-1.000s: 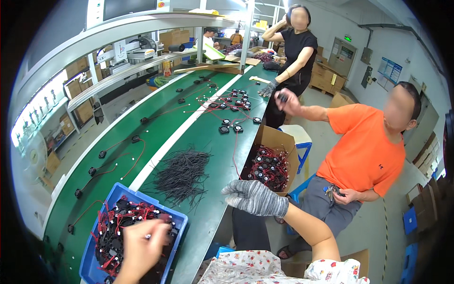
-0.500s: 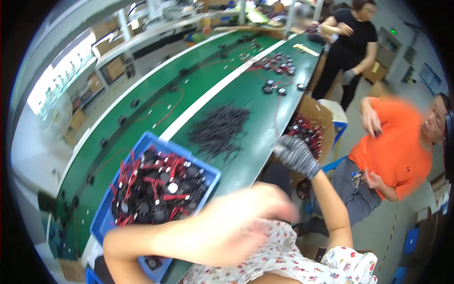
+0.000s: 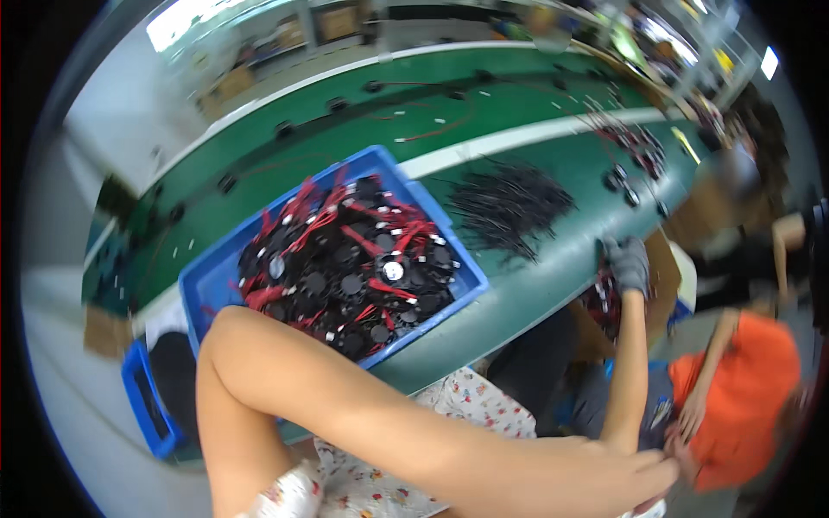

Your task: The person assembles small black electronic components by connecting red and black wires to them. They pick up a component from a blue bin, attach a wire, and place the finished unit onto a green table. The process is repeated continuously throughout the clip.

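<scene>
My bare left arm reaches across my body. My left hand (image 3: pixel 617 476) is beside my right forearm near the elbow, its fingers loosely stretched and slightly blurred, with nothing seen in them. My right hand (image 3: pixel 629 266), in a grey knitted glove, is at the table's edge with fingers apart. It is over a cardboard box (image 3: pixel 663 274) of red-wired parts (image 3: pixel 602 304); no held thing shows. In front of me a blue crate (image 3: pixel 473 274) is full of small round black parts (image 3: pixel 351 283) with red wires and white plugs. To its right lies a pile of thin black strips (image 3: pixel 509 205).
The green table (image 3: pixel 458 332) has a white divider strip (image 3: pixel 527 136) and a far lane with spaced black parts. More wired parts (image 3: pixel 635 151) lie at its far right. A person in orange (image 3: pixel 743 397) sits close on my right. A blue bin (image 3: pixel 142 401) stands at lower left.
The view has turned right and tilted, shifting the crate up. My left hand has moved from before my chest to my right forearm. My gloved hand has shifted onto the table's edge.
</scene>
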### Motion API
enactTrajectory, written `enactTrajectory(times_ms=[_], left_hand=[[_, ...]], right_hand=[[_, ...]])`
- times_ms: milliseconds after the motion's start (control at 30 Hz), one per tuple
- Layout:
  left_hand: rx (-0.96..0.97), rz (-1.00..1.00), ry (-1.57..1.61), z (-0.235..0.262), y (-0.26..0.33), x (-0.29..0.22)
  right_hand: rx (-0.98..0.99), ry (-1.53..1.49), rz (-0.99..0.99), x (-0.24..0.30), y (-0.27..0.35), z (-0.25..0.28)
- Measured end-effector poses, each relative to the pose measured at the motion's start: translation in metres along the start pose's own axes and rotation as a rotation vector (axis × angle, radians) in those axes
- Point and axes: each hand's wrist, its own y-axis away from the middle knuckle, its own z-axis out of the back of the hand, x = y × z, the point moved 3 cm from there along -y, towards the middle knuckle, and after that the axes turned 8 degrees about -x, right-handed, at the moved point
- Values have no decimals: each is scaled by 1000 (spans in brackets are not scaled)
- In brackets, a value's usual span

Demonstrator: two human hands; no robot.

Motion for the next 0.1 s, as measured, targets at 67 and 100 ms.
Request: enactTrajectory(times_ms=[67,100], left_hand=[[-238,-6,2,-3,22,20],[-342,-46,-5,-2,31,23]], right_hand=[[231,-6,-80,48,2,27],[265,-39,3,84,-1,10]])
